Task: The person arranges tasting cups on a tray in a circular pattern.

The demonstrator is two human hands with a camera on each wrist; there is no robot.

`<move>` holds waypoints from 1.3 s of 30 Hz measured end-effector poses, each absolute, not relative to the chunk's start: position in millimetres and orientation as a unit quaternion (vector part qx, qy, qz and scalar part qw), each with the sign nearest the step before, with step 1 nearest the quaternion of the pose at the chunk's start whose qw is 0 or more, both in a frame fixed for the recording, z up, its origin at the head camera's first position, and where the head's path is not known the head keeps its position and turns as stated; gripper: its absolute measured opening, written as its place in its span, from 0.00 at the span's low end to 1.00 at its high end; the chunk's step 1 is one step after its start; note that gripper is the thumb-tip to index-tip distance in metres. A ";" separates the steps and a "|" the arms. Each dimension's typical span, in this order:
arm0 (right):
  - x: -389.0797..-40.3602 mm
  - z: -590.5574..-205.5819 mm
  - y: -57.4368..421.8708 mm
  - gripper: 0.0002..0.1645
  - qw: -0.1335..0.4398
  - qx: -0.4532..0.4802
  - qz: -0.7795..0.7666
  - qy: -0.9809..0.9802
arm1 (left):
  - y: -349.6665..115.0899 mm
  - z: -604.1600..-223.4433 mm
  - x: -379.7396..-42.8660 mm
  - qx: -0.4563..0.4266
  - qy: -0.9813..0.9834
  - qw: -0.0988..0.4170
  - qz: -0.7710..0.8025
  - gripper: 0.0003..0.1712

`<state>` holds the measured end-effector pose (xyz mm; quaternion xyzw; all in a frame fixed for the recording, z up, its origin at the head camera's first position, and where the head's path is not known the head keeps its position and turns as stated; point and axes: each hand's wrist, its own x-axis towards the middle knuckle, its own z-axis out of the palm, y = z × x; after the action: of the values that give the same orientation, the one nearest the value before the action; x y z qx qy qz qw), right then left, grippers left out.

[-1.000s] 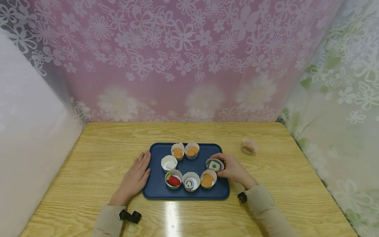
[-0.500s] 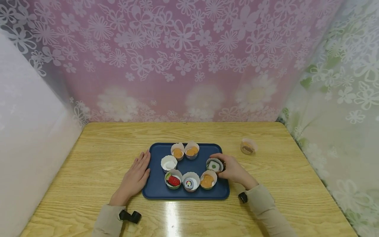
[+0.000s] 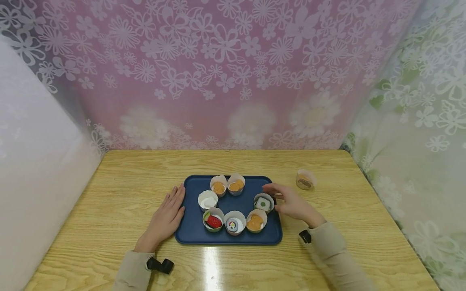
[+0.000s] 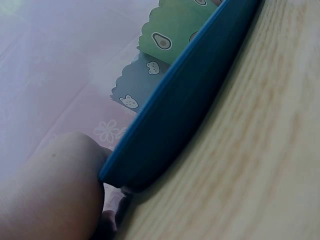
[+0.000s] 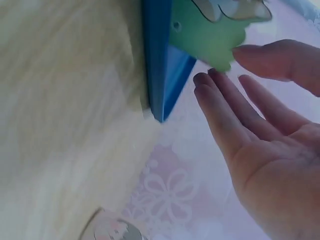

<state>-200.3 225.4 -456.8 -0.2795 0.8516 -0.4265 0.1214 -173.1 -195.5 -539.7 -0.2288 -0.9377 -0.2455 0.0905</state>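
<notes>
A blue tray (image 3: 233, 238) bears several paper baking cups in a rough ring. My left hand (image 3: 164, 218) rests against the tray's left edge, fingers straight. At the tray's right side my right hand (image 3: 293, 203) is just beside a green paper cup (image 3: 263, 203) with a white square piece inside. In the right wrist view its fingers (image 5: 220, 107) are spread apart from that cup, holding nothing. Nearest it in front stands a cup with an orange filling (image 3: 256, 221). Further left are a cup with a star-topped piece (image 3: 233, 225) and one with a strawberry (image 3: 214, 220).
A brown paper cup (image 3: 305, 180) stands on the wooden table (image 3: 145, 165) beyond the tray's right edge. At the tray's back are two cups with orange filling (image 3: 218, 187); a white cup (image 3: 208, 201) is at its left. Floral curtains (image 3: 225, 81) enclose the table.
My right hand has let go of the green cup and drawn back to the right, its fingers opening. The cup stays on the tray. My left hand has not moved.
</notes>
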 end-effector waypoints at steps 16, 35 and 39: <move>-223.8 -427.9 265.9 0.25 -0.017 -0.251 -0.448 0.858 | -195.4 -538.3 -172.8 -0.229 -0.938 0.084 -0.246 0.35; -243.4 -454.5 331.0 0.49 -0.023 -0.063 -0.477 0.876 | -195.6 -537.9 -172.5 -0.229 -0.938 0.086 -0.244 0.34; -243.6 -463.0 337.9 0.56 0.029 -0.030 -0.456 0.889 | -195.4 -538.3 -172.6 -0.230 -0.938 0.087 -0.243 0.34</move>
<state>-243.6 337.9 -463.0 -0.0296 0.8888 -0.4564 0.0292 -172.6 -195.4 -538.3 -0.2296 -0.9385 -0.2428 0.0873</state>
